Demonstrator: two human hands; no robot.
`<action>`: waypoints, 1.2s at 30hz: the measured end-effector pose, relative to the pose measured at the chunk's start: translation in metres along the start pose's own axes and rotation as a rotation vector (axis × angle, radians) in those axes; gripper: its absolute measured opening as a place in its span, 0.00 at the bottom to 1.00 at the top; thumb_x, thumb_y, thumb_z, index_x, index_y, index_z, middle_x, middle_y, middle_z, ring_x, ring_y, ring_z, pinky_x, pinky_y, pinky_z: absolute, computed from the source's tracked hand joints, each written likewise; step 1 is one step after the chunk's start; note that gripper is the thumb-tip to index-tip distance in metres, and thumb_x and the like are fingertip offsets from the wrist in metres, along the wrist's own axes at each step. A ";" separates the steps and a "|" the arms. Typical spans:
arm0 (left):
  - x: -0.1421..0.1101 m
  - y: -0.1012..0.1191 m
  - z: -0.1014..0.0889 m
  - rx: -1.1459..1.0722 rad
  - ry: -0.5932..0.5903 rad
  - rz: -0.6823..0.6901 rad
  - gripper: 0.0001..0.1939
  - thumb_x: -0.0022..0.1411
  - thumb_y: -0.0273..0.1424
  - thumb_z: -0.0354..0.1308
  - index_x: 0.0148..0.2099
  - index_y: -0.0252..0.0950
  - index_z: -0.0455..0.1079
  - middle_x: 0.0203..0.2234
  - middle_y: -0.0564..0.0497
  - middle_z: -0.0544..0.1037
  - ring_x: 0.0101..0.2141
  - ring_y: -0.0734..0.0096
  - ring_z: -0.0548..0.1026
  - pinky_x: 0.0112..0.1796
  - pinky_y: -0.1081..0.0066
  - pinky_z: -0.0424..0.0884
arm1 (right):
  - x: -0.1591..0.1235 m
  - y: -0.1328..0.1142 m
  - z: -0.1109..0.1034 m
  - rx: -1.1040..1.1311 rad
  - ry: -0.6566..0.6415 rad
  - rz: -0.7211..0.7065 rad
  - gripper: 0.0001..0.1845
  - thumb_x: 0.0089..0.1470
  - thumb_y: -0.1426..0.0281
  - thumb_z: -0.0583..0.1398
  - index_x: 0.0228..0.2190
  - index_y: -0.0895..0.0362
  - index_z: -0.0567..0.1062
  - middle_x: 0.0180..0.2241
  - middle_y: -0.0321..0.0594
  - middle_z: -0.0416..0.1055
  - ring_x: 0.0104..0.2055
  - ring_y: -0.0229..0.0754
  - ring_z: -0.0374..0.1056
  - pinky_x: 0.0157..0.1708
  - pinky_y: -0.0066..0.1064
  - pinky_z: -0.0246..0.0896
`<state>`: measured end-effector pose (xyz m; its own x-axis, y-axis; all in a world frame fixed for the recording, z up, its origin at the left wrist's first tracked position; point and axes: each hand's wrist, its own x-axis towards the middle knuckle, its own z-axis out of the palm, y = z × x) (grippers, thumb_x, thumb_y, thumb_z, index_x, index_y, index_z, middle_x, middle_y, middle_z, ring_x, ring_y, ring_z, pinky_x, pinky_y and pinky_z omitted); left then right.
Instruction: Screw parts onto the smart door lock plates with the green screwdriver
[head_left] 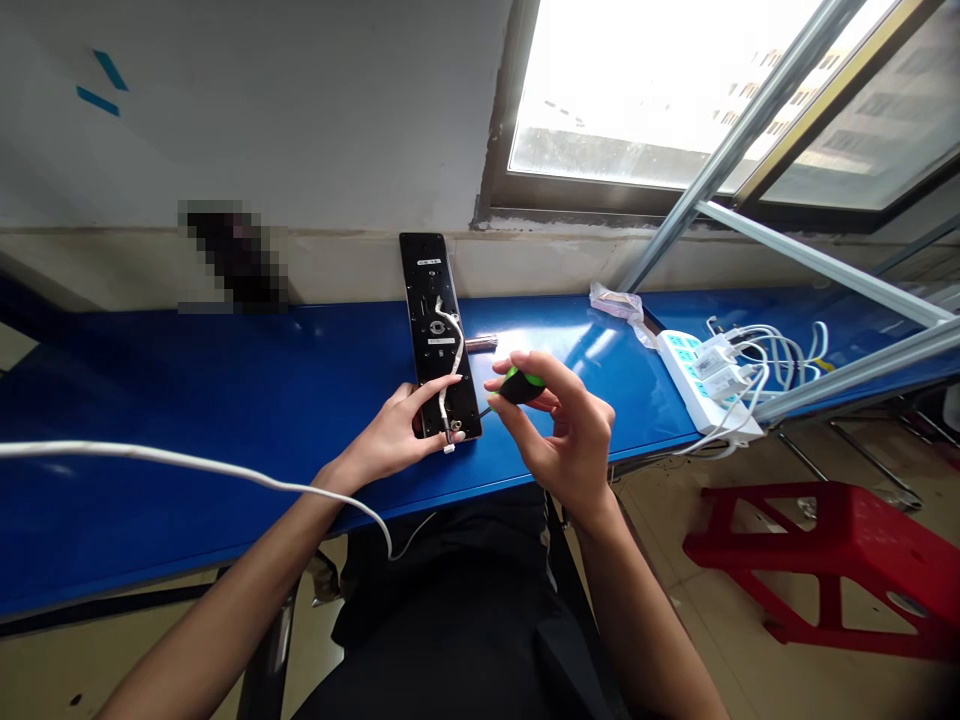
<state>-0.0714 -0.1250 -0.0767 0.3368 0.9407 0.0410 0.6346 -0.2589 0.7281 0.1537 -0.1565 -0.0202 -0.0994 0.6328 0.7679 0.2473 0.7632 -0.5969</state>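
Observation:
A long black panel (426, 345), which looks like the back of a door lock, leans from the blue table toward the wall. A white cable (457, 345) with a small plug at its lower end runs along its face. My left hand (394, 425) grips the panel's lower part, with fingers reaching across the cable. Between the thumb and fingers of my right hand (566, 430) is a screwdriver (519, 386) with a green and black handle. Its thin shaft points left toward the panel's lower right corner; the tip is hard to make out.
On the blue table (300, 370), a cylindrical object (482, 343) lies behind the panel. Farther right are a crumpled plastic wrapper (619, 303) and a white power strip (686, 385) with chargers and cables. Metal bars (825, 265) cross there. A red stool (847, 550) stands below.

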 end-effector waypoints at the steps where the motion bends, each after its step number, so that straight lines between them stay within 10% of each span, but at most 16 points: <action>1: 0.000 0.002 -0.001 0.013 -0.005 -0.002 0.41 0.62 0.51 0.67 0.74 0.57 0.58 0.45 0.47 0.71 0.43 0.57 0.75 0.47 0.57 0.75 | 0.001 0.001 0.001 -0.013 0.003 0.000 0.32 0.59 0.79 0.66 0.59 0.43 0.71 0.53 0.35 0.79 0.49 0.43 0.81 0.48 0.39 0.84; 12: 0.000 0.015 -0.060 0.187 -0.288 0.084 0.43 0.65 0.49 0.63 0.77 0.60 0.49 0.50 0.48 0.77 0.49 0.51 0.77 0.49 0.60 0.75 | -0.005 0.020 -0.004 -0.010 0.132 0.175 0.38 0.58 0.74 0.68 0.65 0.47 0.61 0.37 0.37 0.82 0.40 0.45 0.83 0.38 0.37 0.84; 17: 0.011 0.041 -0.083 0.274 -0.050 0.191 0.26 0.72 0.44 0.55 0.70 0.54 0.66 0.54 0.48 0.75 0.45 0.57 0.78 0.48 0.60 0.76 | -0.001 0.027 -0.016 -0.051 0.298 0.133 0.42 0.55 0.74 0.70 0.65 0.44 0.62 0.45 0.40 0.81 0.37 0.46 0.83 0.33 0.36 0.84; 25: 0.075 0.076 -0.043 0.365 -0.098 0.448 0.20 0.74 0.35 0.52 0.62 0.39 0.76 0.53 0.43 0.79 0.51 0.55 0.76 0.52 0.58 0.74 | 0.010 0.054 -0.043 -0.330 0.357 0.122 0.42 0.56 0.72 0.68 0.67 0.46 0.61 0.50 0.43 0.80 0.40 0.45 0.83 0.33 0.34 0.82; 36: 0.151 0.075 0.014 0.607 -0.304 0.408 0.20 0.65 0.27 0.58 0.57 0.38 0.79 0.50 0.39 0.81 0.50 0.49 0.76 0.50 0.56 0.73 | 0.017 0.096 -0.049 -0.384 0.386 0.128 0.34 0.61 0.68 0.65 0.64 0.48 0.62 0.44 0.42 0.81 0.41 0.45 0.82 0.38 0.37 0.81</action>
<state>0.0374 -0.0052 -0.0255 0.7444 0.6671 -0.0280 0.6590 -0.7273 0.1915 0.2228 -0.0791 -0.0535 0.2971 0.5681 0.7675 0.5747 0.5355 -0.6188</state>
